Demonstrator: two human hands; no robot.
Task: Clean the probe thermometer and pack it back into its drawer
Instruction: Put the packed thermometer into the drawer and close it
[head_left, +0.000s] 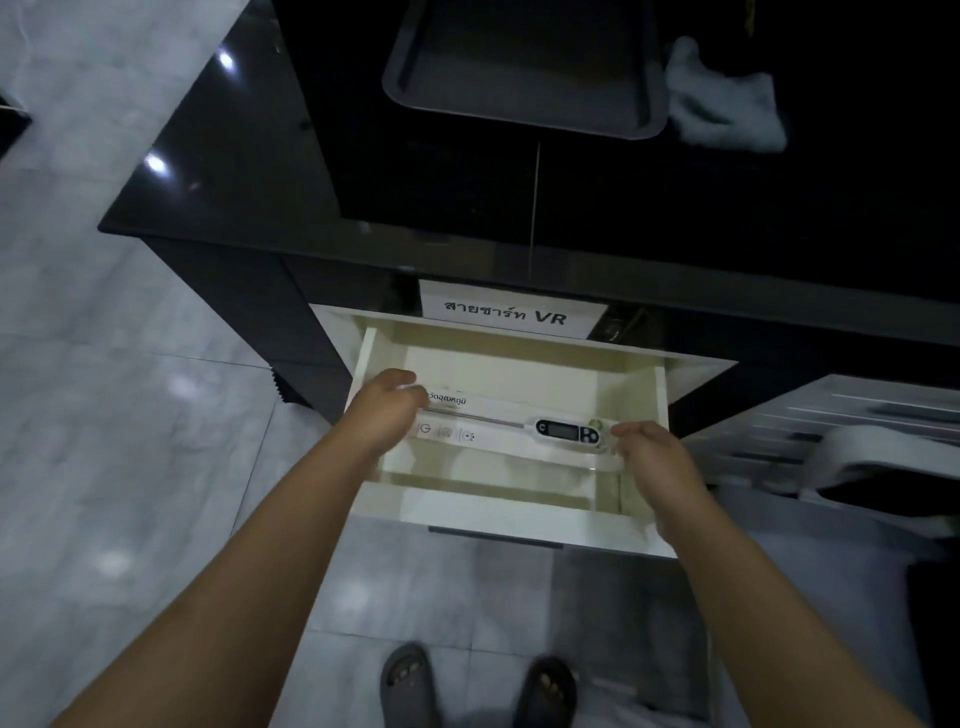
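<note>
Now you are packing: the white digital probe thermometer (550, 429) is lying in its long white card box (467, 434) inside the open cream drawer (519, 514). Your left hand (382, 410) is gripping the box's left end and your right hand (649, 452) is curling around its right end, so next you should be setting it flat and letting go.

Landmark: open drawer (519, 514), pulled out from under the counter (675, 234).

- In the drawer: probe thermometer (563, 430), lying crosswise on a flat box (488, 415), display end toward the drawer's right wall, probe toward its left wall.
- At the drawer's left wall: left hand (382, 410), over the box's left end.
- At the drawer's right wall: right hand (657, 457), just beside the thermometer's display end.
- Behind the drawer, on the cabinet front: paper label (511, 312).
- Behind and above the drawer, on the counter: tray (524, 67); cloth (724, 104) just right of the tray.
- Before the drawer, on the floor (130, 467): two feet in sandals (478, 686).
- Right of the drawer: rack (852, 431).
</note>
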